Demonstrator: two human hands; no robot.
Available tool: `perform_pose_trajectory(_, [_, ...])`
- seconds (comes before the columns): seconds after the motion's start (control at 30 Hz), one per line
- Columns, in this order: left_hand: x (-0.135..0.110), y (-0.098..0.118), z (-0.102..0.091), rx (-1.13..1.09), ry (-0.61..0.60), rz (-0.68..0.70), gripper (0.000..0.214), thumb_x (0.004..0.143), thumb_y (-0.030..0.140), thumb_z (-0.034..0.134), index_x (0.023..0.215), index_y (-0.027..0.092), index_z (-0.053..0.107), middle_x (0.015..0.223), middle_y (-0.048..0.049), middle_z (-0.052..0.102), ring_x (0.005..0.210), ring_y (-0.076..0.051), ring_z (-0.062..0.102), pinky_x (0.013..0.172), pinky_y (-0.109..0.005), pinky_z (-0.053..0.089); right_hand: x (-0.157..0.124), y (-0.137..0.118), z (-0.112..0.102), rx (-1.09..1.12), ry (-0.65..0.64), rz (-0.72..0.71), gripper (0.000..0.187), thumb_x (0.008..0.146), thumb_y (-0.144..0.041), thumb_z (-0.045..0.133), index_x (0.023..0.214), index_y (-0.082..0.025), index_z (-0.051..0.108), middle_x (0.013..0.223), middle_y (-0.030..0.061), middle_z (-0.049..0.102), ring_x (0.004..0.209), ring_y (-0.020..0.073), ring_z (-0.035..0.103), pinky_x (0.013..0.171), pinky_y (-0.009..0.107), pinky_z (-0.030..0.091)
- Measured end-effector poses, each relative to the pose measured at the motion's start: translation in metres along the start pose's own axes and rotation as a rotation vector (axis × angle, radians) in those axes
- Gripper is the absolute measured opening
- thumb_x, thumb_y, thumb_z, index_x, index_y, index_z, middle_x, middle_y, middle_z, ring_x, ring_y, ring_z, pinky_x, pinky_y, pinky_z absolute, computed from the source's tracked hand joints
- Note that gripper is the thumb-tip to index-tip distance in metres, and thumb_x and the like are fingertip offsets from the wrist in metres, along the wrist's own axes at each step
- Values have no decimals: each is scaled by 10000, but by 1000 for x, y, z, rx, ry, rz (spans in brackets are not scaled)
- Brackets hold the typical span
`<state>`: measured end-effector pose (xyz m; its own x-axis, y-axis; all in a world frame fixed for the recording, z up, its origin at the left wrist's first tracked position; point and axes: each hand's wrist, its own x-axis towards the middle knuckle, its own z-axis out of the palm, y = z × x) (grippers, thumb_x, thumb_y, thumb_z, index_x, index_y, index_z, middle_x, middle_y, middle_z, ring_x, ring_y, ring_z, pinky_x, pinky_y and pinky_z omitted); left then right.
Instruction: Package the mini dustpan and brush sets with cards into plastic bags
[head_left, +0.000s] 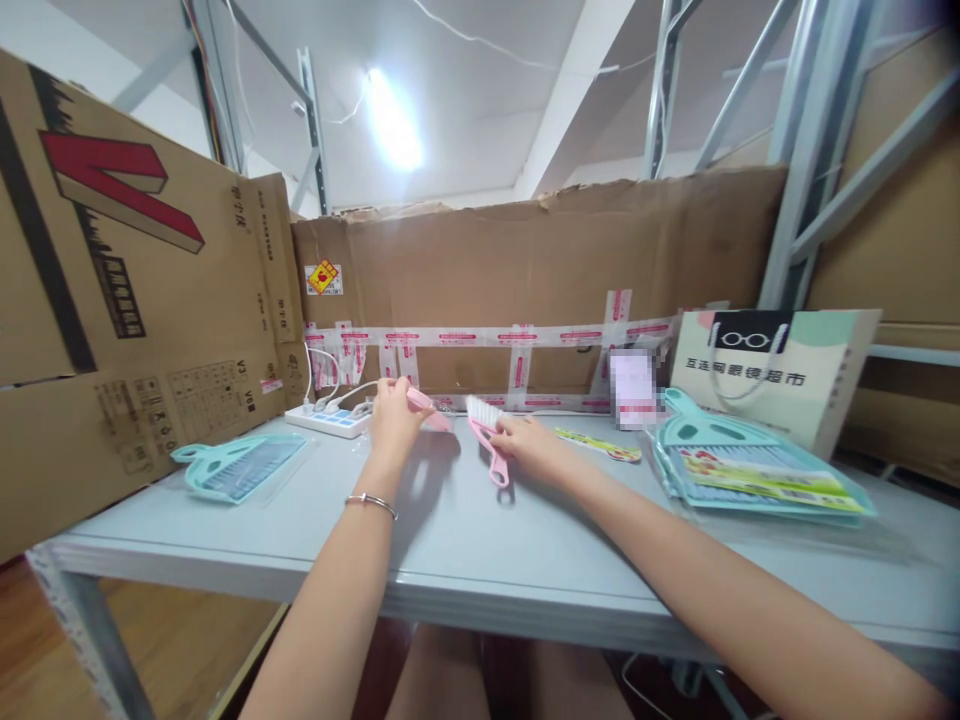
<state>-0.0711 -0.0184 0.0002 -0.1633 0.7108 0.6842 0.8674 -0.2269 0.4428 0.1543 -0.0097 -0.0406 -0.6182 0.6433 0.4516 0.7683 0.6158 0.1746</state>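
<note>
Above the back half of the table, my left hand (394, 412) is closed on a small pink dustpan (433, 412), seen nearly edge-on and partly hidden by the fingers. Just to its right, my right hand (527, 445) grips a pink hand brush (480, 436) near the middle of its handle. The brush's white bristles point up and back, and its looped handle end hangs toward me. Dustpan and brush are apart. A flat green and yellow printed label card (600, 445) lies to the right of my right hand.
At left, a teal dustpan set (247, 467) lies in clear wrapping near a white power strip (330, 418). Stacked teal dustpan sets (750, 465) lie at right before a paper bag (780, 370). Cardboard (480, 270) walls the back; a large carton (150, 280) stands left.
</note>
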Motion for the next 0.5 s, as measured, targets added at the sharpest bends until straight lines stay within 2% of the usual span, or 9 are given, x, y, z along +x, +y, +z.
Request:
perform_pose_trajectory(0.1, [-2,-10,1,186,-198,-20,236,715,141,583,948,176,571,1092,-125,522,846,-217,594,740,-319,445,0,-5,7,26,-64,-18,178,774,-95,503,706,-192,635,863,52,600,694,135,470,646,259,305])
perform_pose_trajectory(0.2, [1,-25,4,284,-429,10,286,682,45,541,933,166,605,998,-130,607,881,-230,600,748,-293,431,-1,-3,9,110,-120,-17,260,768,-90,495,868,-234,687,850,47,631,715,139,529,667,251,344])
perform_pose_trajectory(0.23, [3,-29,5,293,-467,22,305,672,34,544,938,167,611,987,-130,624,911,-236,597,762,-289,425,-2,-1,8,150,-126,-2,304,762,-89,497,945,-245,684,856,48,644,730,143,551,682,249,360])
perform_pose_trajectory(0.3, [5,-34,7,303,-467,28,358,661,17,545,980,165,612,1023,-145,630,962,-244,587,783,-289,414,-3,8,3,228,-88,73,351,768,-106,488,1040,-243,663,898,57,668,793,159,588,727,256,389])
perform_pose_trajectory(0.4, [6,-32,7,316,-397,26,413,693,19,513,1078,150,581,1110,-172,599,1006,-238,576,800,-286,403,-13,35,-16,332,135,320,310,818,-174,434,1026,-222,658,1031,62,668,945,180,590,833,290,405])
perform_pose_trajectory(0.47, [5,-28,6,310,-377,36,371,740,78,508,1096,161,569,1131,-157,593,1022,-224,572,807,-276,400,-33,63,-33,361,316,564,293,831,-227,419,1009,-213,651,1064,61,660,977,184,584,863,306,407])
perform_pose_trajectory(0.5, [4,-25,6,302,-381,44,341,760,119,510,1092,172,568,1137,-146,593,1029,-220,569,808,-273,400,-49,80,-42,323,363,706,287,824,-241,426,997,-203,652,1050,71,662,960,194,589,854,317,411])
